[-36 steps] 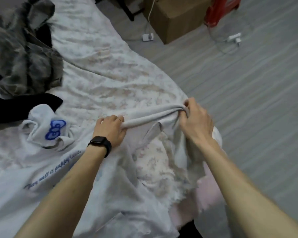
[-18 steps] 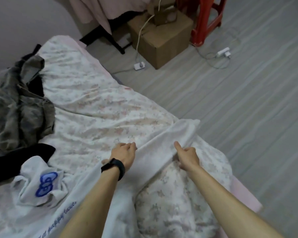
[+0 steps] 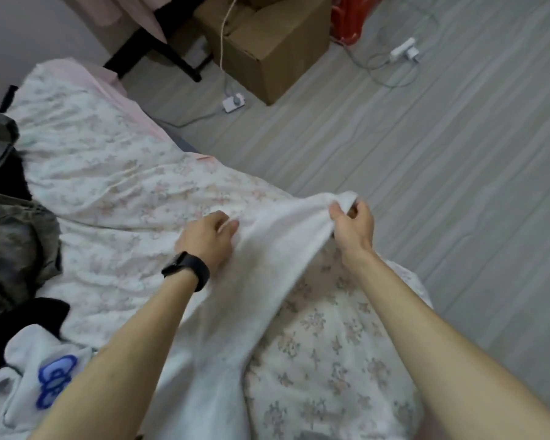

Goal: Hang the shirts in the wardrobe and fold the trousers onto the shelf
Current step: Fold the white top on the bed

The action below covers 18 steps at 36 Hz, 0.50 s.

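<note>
Ahead of the left hand the flowered bed lies bare. Further to its left, a grey and black clothes heap blocks the way. Right of the right hand is open floor; well beyond stands a cardboard box.

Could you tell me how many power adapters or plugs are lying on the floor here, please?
2: one white plug beside the cardboard box, and one white adapter further right near the red stool. Others may be hidden.
</note>
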Each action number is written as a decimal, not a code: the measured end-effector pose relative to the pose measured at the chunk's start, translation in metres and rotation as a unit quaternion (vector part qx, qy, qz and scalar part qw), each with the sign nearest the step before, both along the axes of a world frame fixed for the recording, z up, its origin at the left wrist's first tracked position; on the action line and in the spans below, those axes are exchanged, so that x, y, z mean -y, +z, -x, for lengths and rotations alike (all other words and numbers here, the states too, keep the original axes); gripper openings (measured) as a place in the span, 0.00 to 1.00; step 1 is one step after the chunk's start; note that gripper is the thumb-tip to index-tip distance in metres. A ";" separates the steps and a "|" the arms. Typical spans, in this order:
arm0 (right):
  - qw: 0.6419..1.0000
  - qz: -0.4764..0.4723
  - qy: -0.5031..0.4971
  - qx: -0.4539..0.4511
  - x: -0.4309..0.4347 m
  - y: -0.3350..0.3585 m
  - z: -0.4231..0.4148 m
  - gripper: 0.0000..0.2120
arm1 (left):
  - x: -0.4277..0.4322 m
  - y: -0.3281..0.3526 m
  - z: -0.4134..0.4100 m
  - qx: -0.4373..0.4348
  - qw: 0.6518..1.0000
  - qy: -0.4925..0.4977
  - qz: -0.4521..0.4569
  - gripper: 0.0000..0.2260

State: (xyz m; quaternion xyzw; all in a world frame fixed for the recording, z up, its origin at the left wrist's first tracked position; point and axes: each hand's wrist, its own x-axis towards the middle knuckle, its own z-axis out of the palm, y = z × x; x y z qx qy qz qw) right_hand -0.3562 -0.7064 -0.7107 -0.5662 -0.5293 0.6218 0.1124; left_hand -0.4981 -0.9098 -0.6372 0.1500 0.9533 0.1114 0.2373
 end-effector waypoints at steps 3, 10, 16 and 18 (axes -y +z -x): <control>0.999 -0.024 0.027 0.012 0.002 0.004 0.006 0.04 | 0.015 -0.008 0.011 0.014 0.998 0.038 0.050 0.06; 0.965 0.178 0.074 0.176 0.013 -0.018 0.002 0.30 | -0.019 -0.019 0.005 0.066 0.997 -0.026 0.043 0.08; 0.966 0.152 0.067 0.196 0.000 -0.045 0.015 0.27 | -0.072 -0.047 0.003 0.075 0.968 -0.201 0.130 0.12; 0.967 0.142 0.077 0.199 -0.006 -0.054 0.018 0.24 | -0.085 -0.057 -0.002 0.060 0.950 -0.244 0.185 0.17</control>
